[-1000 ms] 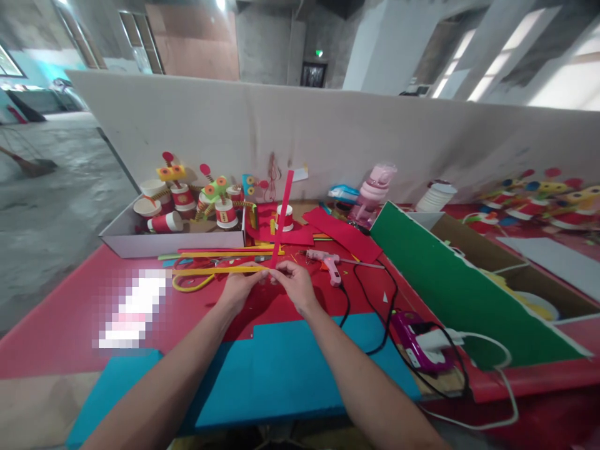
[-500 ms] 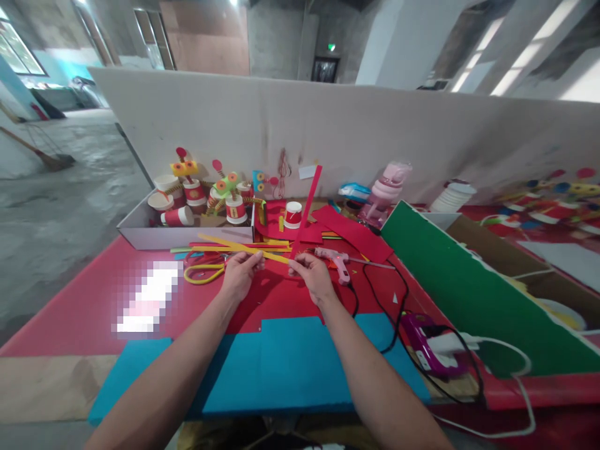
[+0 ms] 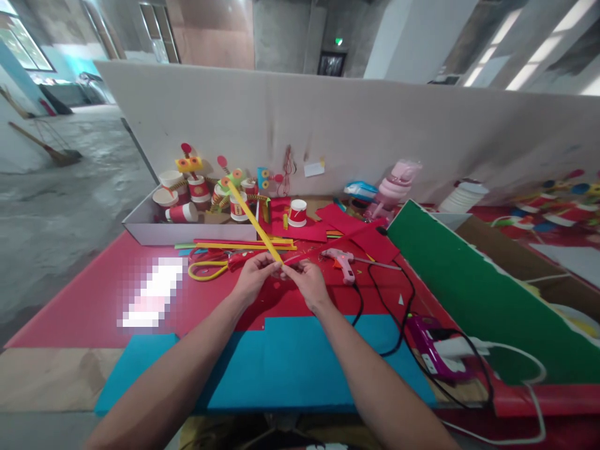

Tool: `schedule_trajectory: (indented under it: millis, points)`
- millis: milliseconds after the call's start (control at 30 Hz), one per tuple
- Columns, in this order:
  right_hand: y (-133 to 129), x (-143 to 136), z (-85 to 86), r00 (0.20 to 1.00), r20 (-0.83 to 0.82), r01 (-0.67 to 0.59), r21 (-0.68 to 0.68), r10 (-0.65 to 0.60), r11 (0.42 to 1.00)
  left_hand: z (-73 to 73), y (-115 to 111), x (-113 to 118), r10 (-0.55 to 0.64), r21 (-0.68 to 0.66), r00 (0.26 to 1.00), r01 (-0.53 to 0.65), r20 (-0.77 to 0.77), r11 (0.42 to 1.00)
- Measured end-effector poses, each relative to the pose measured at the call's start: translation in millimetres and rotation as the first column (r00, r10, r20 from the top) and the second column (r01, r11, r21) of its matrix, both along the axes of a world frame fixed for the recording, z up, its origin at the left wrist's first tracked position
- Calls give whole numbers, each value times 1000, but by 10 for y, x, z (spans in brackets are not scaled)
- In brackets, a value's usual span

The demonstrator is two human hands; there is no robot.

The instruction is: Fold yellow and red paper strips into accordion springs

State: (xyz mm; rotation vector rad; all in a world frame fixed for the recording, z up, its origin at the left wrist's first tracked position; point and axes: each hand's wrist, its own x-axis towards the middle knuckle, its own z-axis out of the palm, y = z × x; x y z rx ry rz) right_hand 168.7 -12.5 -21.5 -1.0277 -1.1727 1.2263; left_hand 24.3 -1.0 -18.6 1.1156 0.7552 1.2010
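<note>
Over the red tabletop my left hand and my right hand meet, thumbs and fingertips pinched together. A yellow paper strip rises from between them toward the upper left. From the same spot a red paper strip reaches out to the right, blurred at its far end. The two strips come together at the fingertips, which hide how their ends lie. Just beyond my left hand are yellow-handled scissors. A pink glue gun lies to the right of my right hand.
Several loose strips lie behind the hands. A white box holds paper-cup figures; a red-and-white cup stands beside it. Blue sheets cover the front edge. Black cords and a purple power strip sit right, beside a green board.
My hands have come together at the strips' ends. The yellow strip has swung up to point away from me, and the red strip has tipped down to the right.
</note>
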Motion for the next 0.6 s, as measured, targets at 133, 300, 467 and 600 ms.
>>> schedule_trajectory:
  millis: [133,300,467,600]
  points:
    - [0,26,10,996,82,23,3,-23,1000,10,9,-14,48,30,995,-45,-85,999]
    - [-15,44,38,987,153,45,26,-48,999,34,-1,-3,65,69,991,-57,-120,996]
    - [-13,58,40,994,101,32,106,-42,994,39,-3,-3,87,104,983,-71,-161,992]
    - [5,66,18,993,103,38,127,-52,991,51,2,0,131,132,966,-103,-222,986]
